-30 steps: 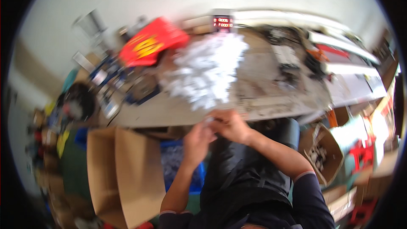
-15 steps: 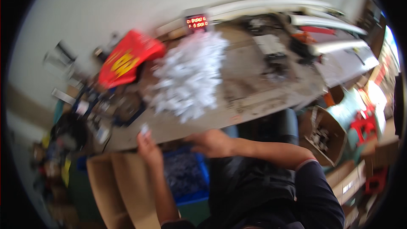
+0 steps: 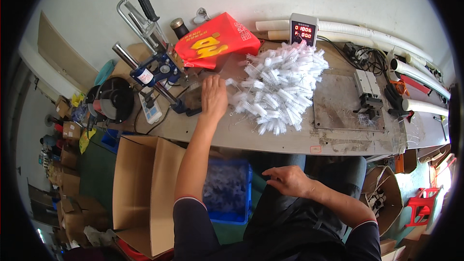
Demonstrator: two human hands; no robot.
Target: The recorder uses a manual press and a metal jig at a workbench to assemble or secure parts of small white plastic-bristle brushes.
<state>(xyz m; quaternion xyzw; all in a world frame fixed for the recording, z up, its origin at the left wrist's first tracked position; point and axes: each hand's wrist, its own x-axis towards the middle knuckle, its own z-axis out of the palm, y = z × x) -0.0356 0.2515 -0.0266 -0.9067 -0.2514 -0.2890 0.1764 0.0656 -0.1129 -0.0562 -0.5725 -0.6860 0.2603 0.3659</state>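
Note:
My left hand (image 3: 214, 97) reaches over the table between the blue hand press (image 3: 166, 70) and a heap of small translucent white ribbed pieces (image 3: 282, 87). Its fingers point away from me and bend down together; whatever they hold is hidden beneath them. My right hand (image 3: 290, 181) hovers above my lap, in front of the table edge. Its index finger and thumb stand apart, the other fingers curl, and nothing shows in it. Below my left forearm a blue bin (image 3: 249, 195) holds many similar pieces, somewhat blurred.
A red bag (image 3: 217, 41) lies behind my left hand. A counter box with red digits (image 3: 303, 30) stands behind the heap. Right of it are a metal plate with a small fixture (image 3: 368, 89) and white tubes (image 3: 425, 108). An open cardboard box (image 3: 135, 183) stands left of the bin.
My left hand has moved from the table's front edge, where it held a small whitish piece, up beside the press. My right hand has drawn back over my lap. The view has shifted.

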